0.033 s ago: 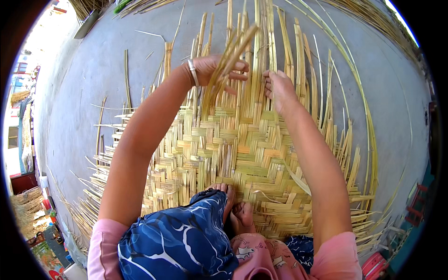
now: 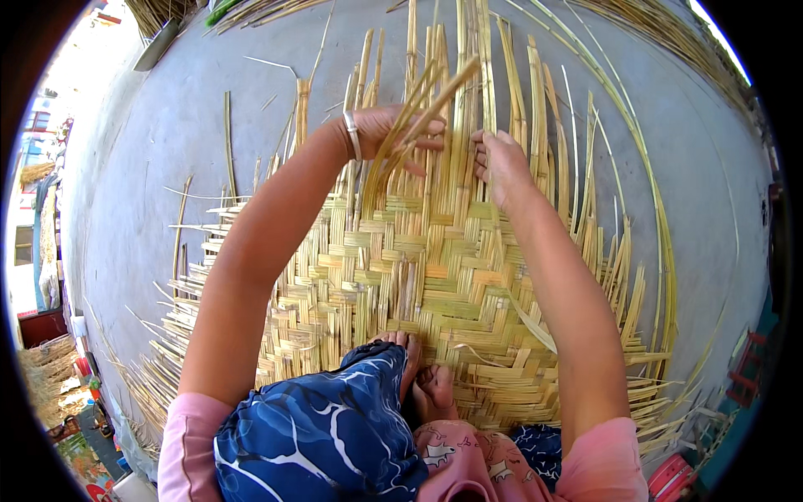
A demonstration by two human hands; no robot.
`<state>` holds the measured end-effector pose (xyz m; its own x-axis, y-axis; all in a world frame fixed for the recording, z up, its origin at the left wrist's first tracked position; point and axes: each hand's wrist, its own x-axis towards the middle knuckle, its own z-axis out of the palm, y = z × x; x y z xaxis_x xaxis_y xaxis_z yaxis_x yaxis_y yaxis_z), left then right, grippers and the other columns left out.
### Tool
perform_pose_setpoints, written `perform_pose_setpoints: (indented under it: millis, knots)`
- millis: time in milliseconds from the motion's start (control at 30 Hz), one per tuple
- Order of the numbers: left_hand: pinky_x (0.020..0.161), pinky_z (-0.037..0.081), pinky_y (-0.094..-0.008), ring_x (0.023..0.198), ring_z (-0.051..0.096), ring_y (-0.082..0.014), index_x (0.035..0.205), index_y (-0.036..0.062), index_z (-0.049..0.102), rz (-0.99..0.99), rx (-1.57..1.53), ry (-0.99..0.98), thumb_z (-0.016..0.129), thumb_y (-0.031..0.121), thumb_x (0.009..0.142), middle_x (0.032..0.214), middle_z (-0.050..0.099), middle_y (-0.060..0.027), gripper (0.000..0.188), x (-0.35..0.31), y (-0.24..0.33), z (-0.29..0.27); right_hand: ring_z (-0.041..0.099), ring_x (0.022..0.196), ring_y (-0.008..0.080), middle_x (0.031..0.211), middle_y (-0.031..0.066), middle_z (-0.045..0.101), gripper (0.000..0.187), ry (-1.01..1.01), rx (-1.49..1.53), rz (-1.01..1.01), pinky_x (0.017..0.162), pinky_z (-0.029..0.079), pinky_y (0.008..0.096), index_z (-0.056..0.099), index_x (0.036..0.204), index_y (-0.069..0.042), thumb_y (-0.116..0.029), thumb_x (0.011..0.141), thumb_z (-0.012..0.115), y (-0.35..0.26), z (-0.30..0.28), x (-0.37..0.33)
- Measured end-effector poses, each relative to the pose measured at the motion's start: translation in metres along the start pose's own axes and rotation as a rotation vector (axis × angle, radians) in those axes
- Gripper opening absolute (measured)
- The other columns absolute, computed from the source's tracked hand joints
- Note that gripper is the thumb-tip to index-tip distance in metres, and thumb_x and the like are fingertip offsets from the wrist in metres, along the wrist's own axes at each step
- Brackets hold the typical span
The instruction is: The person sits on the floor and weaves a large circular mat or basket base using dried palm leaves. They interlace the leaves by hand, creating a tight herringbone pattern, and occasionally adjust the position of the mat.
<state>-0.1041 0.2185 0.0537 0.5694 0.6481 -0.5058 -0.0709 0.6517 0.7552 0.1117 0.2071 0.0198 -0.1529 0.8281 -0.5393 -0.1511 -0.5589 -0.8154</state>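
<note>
A mat [image 2: 456,280] of flat, yellow-green split cane strips is woven in the middle and has loose ends at its edges. Near its far edge, my left hand [image 2: 375,130] holds several bent-up cane strips [image 2: 456,82]; they cross in front of its palm and fingers. Beside it, my right hand [image 2: 507,167] has its fingers curled in a pinch around a long upright cane strip [image 2: 487,75] that runs away from the weave. The fingertips of both hands are partly hidden by the strips.
My bare feet [image 2: 437,386] rest on the mat. Long thin strips [image 2: 644,159] curve over the grey floor [image 2: 707,226] at the right. A heap of stalks [image 2: 669,29] lies at the far right, with more stalks [image 2: 268,12] at the far left.
My left hand has shifted slightly right and nearer, and the tips of its bent-up strips have swung right and lower. My right hand stays almost in place, still pinching.
</note>
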Motion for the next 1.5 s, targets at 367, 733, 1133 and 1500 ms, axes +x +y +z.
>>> perform_pose_setpoints:
  millis: [367,733,1133,1500]
  knots:
    - [0.055,0.048,-0.0214,0.077,0.058,-0.0109,0.107,0.0006,0.060,-0.075,0.223,0.132,0.071,0.033,0.079,0.091,0.061,-0.0074,0.045,0.025,-0.006,-0.007,0.052,0.077,0.0114,0.088,0.0014,0.057,0.018,-0.007,0.089,-0.081,0.069,0.040,0.0288,0.055,0.095,-0.009,-0.022,0.094,0.043,-0.007,0.003,-0.027]
    - [0.078,0.056,-0.0362,0.105,0.055,-0.0251,0.117,-0.0006,0.054,-0.067,0.364,0.308,0.072,0.037,0.076,0.119,0.052,-0.0179,0.058,0.021,0.012,0.030,0.049,0.082,0.0107,0.092,-0.0006,0.054,0.018,0.036,0.098,-0.159,0.076,0.040,0.0291,0.057,0.095,-0.010,-0.021,0.095,0.043,-0.016,0.007,-0.062]
    - [0.049,0.051,-0.0229,0.059,0.056,-0.0093,0.087,0.0036,0.060,0.041,0.498,0.343,0.076,0.036,0.073,0.070,0.058,-0.0037,0.039,0.041,0.002,0.012,0.047,0.083,0.0114,0.092,0.0008,0.052,0.019,0.041,0.136,-0.221,0.078,0.040,0.0283,0.058,0.096,-0.007,-0.022,0.094,0.046,-0.014,0.011,-0.079]
    - [0.048,0.046,-0.0308,0.055,0.055,-0.0147,0.074,0.0040,0.065,0.010,0.608,0.348,0.073,0.026,0.076,0.067,0.061,-0.0060,0.024,0.049,0.000,0.019,0.050,0.084,0.0144,0.094,0.0035,0.056,0.018,0.057,0.106,-0.255,0.076,0.042,0.0332,0.059,0.094,-0.006,-0.020,0.091,0.049,-0.006,0.005,-0.055]
